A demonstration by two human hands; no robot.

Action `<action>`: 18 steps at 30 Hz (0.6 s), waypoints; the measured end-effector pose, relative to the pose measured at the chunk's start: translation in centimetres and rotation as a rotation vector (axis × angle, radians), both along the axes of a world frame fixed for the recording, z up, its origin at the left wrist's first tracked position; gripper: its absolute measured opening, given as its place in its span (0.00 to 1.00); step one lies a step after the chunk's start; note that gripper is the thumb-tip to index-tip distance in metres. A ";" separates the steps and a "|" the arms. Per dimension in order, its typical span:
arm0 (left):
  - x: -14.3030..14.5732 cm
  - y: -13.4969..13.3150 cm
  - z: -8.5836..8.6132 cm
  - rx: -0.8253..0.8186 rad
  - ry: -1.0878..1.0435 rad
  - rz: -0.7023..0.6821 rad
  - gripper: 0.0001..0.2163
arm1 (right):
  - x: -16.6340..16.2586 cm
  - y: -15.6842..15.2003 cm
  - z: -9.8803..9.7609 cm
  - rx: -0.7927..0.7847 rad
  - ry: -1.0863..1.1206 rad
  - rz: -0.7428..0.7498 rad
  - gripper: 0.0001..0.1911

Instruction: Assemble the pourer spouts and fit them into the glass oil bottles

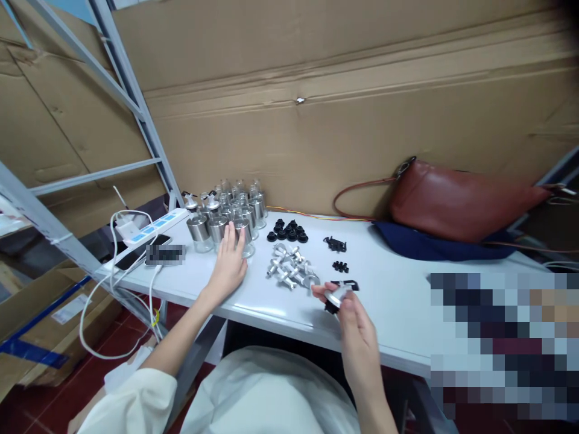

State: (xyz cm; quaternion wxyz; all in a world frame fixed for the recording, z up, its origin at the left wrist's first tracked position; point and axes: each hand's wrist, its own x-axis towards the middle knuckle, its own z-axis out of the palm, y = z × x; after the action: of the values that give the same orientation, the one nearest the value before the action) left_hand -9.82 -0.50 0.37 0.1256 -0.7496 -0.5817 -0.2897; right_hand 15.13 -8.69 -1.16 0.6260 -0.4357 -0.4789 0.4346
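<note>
Grip of right hand [357,328] clamped on silver spout cap [337,296], just above counter [398,301]. Grip of left hand [228,265] spread apart, fingertips touching steel-banded bottle [244,232].

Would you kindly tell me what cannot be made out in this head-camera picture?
All in the head view:
- Metal part in the right hand: fingers cover it, so its shape is unclear.
- Phone: a pixelated patch covers one end.
- Table, near right corner: hidden by a pixelated block.
- Rear jars: too small and screened by nearer ones to count.
- Front jar: the left hand covers much of it.
</note>
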 end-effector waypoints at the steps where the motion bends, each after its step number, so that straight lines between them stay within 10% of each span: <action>1: 0.2 -0.2 0.2 -0.003 -0.005 0.009 0.31 | 0.0 0.1 -0.1 -0.022 -0.018 0.026 0.24; 7: 4.5 -2.6 3.3 -0.049 -0.269 -0.170 0.12 | -0.1 1.1 1.0 -0.024 -0.051 0.103 0.21; 10: 7.5 -3.9 4.1 -0.470 -0.500 -0.458 0.12 | -0.1 2.1 1.1 0.056 -0.066 0.163 0.21; 13: 9.8 -4.5 3.0 -0.757 -0.735 -0.629 0.16 | 0.0 3.1 0.4 0.123 -0.060 0.200 0.21; 18: 11.2 -4.8 0.0 -0.758 -1.045 -0.622 0.19 | 0.1 3.4 -0.4 0.122 -0.071 0.257 0.18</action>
State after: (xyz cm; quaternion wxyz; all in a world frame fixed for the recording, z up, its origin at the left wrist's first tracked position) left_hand 1.41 -5.30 0.37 -0.5269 -0.6360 -0.3858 -0.4110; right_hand 15.26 -5.33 -1.59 0.5731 -0.3474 -0.5781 0.4655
